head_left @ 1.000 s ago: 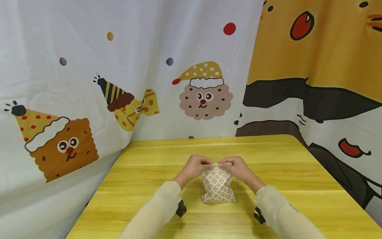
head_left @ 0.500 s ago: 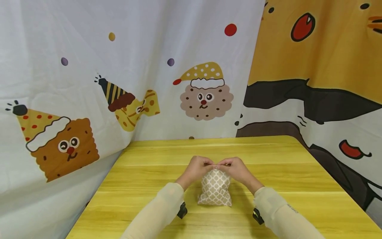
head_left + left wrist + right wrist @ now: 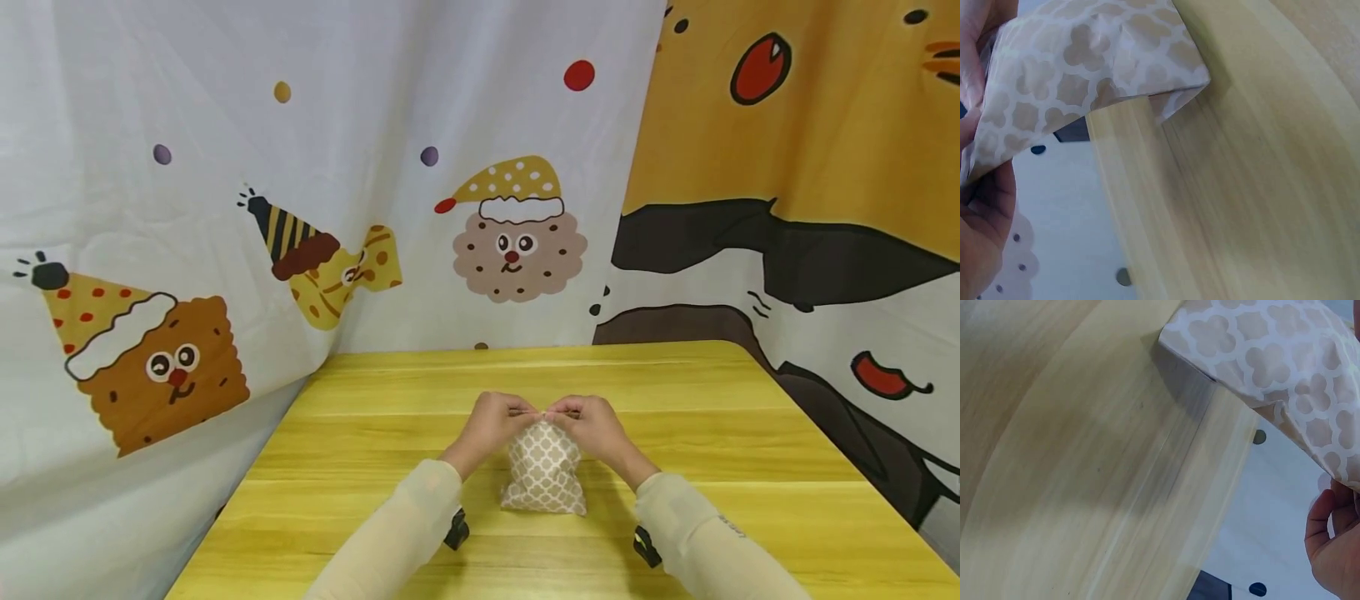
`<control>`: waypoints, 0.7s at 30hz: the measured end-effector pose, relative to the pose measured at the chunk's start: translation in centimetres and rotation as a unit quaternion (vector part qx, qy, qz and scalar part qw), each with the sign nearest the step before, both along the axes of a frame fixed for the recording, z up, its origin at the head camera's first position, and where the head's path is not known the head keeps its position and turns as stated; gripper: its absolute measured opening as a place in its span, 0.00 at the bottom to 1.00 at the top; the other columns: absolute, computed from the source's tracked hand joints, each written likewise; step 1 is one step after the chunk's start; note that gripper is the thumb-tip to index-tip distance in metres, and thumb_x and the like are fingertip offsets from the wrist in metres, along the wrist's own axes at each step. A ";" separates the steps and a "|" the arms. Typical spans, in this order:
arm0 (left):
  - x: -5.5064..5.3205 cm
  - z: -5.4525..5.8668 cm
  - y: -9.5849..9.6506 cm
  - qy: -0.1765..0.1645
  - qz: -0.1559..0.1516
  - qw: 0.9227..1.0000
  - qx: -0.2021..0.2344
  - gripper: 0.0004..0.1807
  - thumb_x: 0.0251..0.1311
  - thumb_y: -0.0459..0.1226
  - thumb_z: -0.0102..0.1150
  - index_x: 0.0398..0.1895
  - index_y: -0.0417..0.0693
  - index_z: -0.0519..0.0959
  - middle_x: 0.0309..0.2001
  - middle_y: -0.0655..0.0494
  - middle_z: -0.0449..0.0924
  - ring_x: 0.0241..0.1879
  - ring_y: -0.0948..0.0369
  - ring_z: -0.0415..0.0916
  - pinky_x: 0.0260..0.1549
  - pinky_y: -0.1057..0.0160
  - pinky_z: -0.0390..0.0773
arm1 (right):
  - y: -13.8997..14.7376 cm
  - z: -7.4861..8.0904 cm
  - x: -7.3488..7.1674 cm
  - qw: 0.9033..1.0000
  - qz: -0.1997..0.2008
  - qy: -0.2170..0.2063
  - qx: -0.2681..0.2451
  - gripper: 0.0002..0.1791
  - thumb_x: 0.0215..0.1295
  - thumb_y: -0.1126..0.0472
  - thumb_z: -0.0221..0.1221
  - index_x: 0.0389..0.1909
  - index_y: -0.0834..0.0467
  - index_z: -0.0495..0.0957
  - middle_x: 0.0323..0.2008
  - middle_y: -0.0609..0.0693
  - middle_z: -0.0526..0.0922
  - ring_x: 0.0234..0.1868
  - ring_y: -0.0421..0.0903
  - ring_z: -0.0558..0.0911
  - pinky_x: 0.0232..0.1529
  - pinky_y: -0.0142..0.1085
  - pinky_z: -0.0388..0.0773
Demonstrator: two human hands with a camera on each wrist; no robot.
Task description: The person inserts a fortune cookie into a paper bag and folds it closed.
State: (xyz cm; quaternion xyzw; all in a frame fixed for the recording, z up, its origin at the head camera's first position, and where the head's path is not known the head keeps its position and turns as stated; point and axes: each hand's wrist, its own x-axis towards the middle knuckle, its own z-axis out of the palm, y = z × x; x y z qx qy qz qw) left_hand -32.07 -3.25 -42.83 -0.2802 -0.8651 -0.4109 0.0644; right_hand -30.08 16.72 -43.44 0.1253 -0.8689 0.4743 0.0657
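Observation:
A small beige paper bag (image 3: 543,471) with a white lattice print stands on end between the hands, its top gathered and its base wider. My left hand (image 3: 491,423) pinches the top edge from the left, thumb and fingers meeting at the rim. From the other side my right hand (image 3: 596,425) pinches the same edge, fingertips close beside the left ones. In the left wrist view the patterned bag (image 3: 1085,69) slants over the wooden table; its bottom corner shows in the right wrist view, where the curled fingers of my right hand (image 3: 1335,547) show at its upper edge. The bag's contents are hidden.
The yellow wood-grain table (image 3: 405,379) spreads around the bag. Behind it hangs a white curtain (image 3: 390,100) printed with cartoon biscuits, joined on the right by an orange and black print (image 3: 847,125). Dark wrist cameras (image 3: 457,529) stick out below the cuffs.
Both hands have drawn slightly closer together at the bag's top, gathering its rim. The bag's base swung left, then came back a little to the right.

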 end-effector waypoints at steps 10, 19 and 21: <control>0.1 -0.6 -1.0 -0.064 0.019 0.995 0.075 0.06 0.63 0.40 0.66 0.34 0.49 0.89 0.32 0.63 0.86 0.29 0.68 0.78 0.30 0.69 0.79 | 0.4 0.1 -0.2 1.000 -0.005 -0.018 -0.012 0.05 0.66 0.60 0.65 0.36 0.56 0.88 0.35 0.47 0.87 0.34 0.43 0.81 0.34 0.36 0.79; 0.1 -0.6 -1.5 -0.092 0.035 0.988 0.118 0.06 0.64 0.40 0.65 0.33 0.51 0.89 0.32 0.64 0.86 0.34 0.54 0.83 0.32 0.65 0.80 | 0.9 0.2 -0.4 1.000 -0.015 -0.019 -0.018 0.05 0.66 0.61 0.65 0.36 0.58 0.87 0.35 0.49 0.87 0.33 0.44 0.82 0.33 0.36 0.79; 0.1 -0.5 -1.6 -0.095 0.035 0.989 0.112 0.06 0.65 0.40 0.64 0.35 0.51 0.89 0.33 0.63 0.86 0.36 0.51 0.83 0.32 0.65 0.80 | 1.0 0.2 -0.4 1.000 -0.018 -0.019 -0.015 0.05 0.66 0.61 0.65 0.36 0.58 0.87 0.35 0.49 0.87 0.33 0.43 0.82 0.34 0.36 0.79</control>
